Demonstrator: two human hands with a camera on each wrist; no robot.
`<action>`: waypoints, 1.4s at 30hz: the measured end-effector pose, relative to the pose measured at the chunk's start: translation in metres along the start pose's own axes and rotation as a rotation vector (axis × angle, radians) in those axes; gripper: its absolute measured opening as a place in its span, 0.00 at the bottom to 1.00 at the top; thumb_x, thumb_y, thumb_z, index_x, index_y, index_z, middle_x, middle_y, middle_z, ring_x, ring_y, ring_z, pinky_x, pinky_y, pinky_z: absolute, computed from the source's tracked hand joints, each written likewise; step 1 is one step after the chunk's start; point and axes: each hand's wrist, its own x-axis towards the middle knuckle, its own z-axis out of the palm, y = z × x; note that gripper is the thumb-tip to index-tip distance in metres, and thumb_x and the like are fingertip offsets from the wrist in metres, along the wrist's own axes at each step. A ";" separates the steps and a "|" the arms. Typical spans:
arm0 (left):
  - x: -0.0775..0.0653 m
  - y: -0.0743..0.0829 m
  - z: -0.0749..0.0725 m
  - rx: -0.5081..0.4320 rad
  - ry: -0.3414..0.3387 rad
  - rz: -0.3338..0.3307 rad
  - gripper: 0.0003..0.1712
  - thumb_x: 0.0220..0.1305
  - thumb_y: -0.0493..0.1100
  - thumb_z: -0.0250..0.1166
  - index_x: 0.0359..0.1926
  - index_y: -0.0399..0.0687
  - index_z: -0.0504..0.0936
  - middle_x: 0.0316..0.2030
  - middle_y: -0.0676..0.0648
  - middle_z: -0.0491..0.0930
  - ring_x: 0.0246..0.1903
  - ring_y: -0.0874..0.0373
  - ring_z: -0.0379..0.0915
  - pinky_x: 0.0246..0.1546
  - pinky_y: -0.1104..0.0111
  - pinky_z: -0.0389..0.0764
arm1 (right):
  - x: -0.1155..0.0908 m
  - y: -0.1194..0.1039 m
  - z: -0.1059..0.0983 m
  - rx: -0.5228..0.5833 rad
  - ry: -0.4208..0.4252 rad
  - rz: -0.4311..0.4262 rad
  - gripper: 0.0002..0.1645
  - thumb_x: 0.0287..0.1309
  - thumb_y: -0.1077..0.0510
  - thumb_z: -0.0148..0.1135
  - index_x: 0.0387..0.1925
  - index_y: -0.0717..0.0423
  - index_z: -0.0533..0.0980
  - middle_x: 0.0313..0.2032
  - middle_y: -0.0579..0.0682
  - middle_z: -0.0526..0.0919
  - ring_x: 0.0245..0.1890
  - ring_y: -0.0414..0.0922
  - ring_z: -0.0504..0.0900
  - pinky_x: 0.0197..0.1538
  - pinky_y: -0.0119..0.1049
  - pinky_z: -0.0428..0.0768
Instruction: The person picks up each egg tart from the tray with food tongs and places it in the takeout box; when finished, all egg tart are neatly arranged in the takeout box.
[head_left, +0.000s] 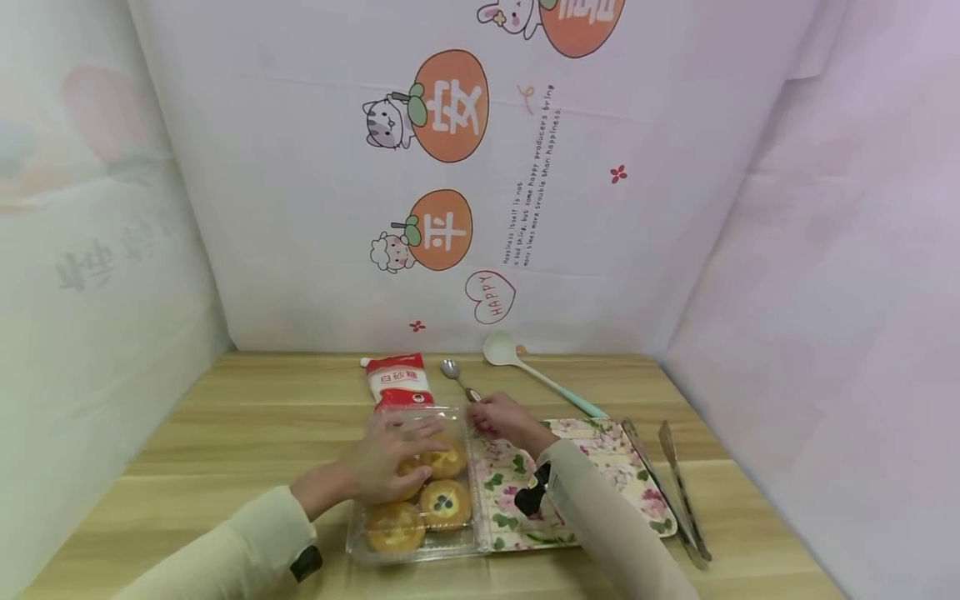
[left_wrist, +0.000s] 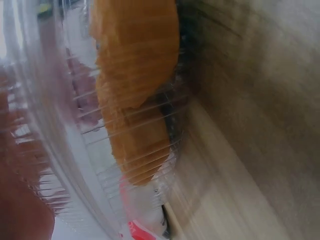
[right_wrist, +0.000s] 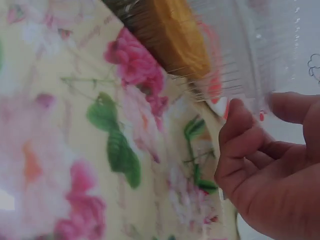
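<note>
A clear plastic box (head_left: 450, 552) holds several round golden pastries (head_left: 447, 503), one topped with dark berries. My left hand (head_left: 386, 462) rests on top of its lid with fingers spread. Ridged clear walls (left_wrist: 85, 130) and the pastries' brown sides (left_wrist: 135, 60) fill much of the left wrist view. At the box's back right corner, my right hand (head_left: 501, 415) pinches the rim (right_wrist: 257, 95) between thumb and curled index finger. Under that hand lies a flower-patterned tray (head_left: 517, 533), right beside the box.
Behind the box lie a red and white sugar bag (head_left: 399, 379) and a small metal spoon (head_left: 451, 370). A ladle (head_left: 555, 387) with a mint handle lies behind the tray. Metal tongs (head_left: 678, 483) rest along the tray's right side. Printed cloth walls (head_left: 337, 250) surround the wooden table.
</note>
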 end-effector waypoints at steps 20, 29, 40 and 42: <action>0.005 0.002 0.002 0.000 0.001 -0.049 0.21 0.67 0.49 0.59 0.61 0.57 0.78 0.68 0.45 0.67 0.67 0.46 0.63 0.62 0.39 0.56 | -0.017 -0.002 0.008 -0.012 0.058 -0.047 0.19 0.73 0.55 0.48 0.29 0.62 0.74 0.27 0.51 0.75 0.26 0.43 0.72 0.33 0.38 0.75; 0.000 0.004 0.003 -0.029 -0.061 -0.115 0.22 0.70 0.52 0.56 0.63 0.59 0.76 0.70 0.47 0.64 0.69 0.47 0.59 0.65 0.40 0.52 | -0.103 0.013 0.015 0.012 -0.412 0.015 0.15 0.63 0.58 0.49 0.34 0.64 0.79 0.23 0.51 0.80 0.18 0.39 0.73 0.20 0.29 0.68; 0.001 0.002 0.006 -0.064 -0.077 -0.125 0.22 0.72 0.53 0.52 0.63 0.58 0.76 0.71 0.49 0.62 0.71 0.50 0.56 0.67 0.42 0.49 | -0.138 0.031 0.032 0.151 -0.581 0.114 0.09 0.60 0.59 0.60 0.25 0.56 0.80 0.17 0.40 0.80 0.14 0.32 0.71 0.17 0.24 0.61; 0.001 0.002 0.007 -0.065 -0.073 -0.123 0.22 0.72 0.52 0.52 0.63 0.58 0.76 0.71 0.49 0.62 0.71 0.50 0.56 0.67 0.42 0.49 | -0.139 0.032 0.034 0.155 -0.571 0.117 0.09 0.59 0.59 0.59 0.24 0.53 0.80 0.17 0.39 0.79 0.14 0.31 0.70 0.17 0.24 0.60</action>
